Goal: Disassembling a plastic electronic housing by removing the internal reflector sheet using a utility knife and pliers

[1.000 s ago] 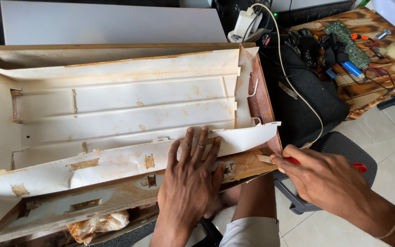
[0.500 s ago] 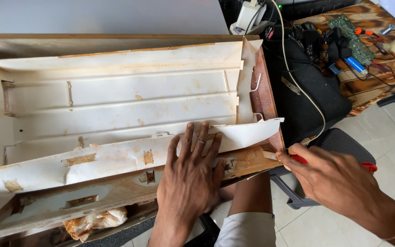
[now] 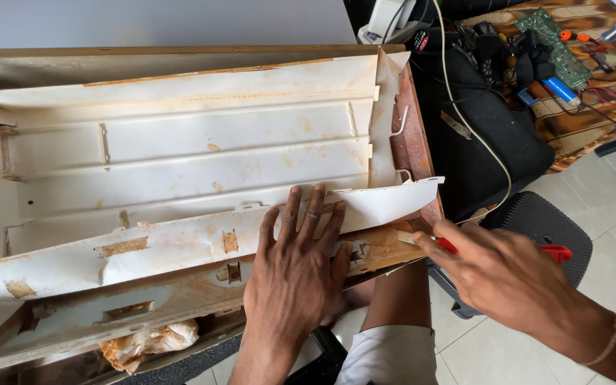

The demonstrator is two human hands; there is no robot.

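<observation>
The big panel (image 3: 180, 157) is off-white, mottled with yellow-brown stains and tan rectangular patches along its near strip. Its rim at three o'clock is rust-brown wood. The tool (image 3: 557, 252) in the right hand (image 3: 507, 278) has a bright red handle. At one o'clock sits a green circuit board (image 3: 554, 43) on a brown patterned cloth (image 3: 593, 114), with a blue cylinder (image 3: 559, 88) beside it. The bag (image 3: 486, 142) is black, the chair seat (image 3: 536, 221) dark grey, the floor tiles (image 3: 607, 285) pale grey. The shorts (image 3: 386, 356) at six o'clock are white.

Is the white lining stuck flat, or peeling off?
Peeling off: the stained white plastic lining curls away from the brown wooden frame beside it.
</observation>
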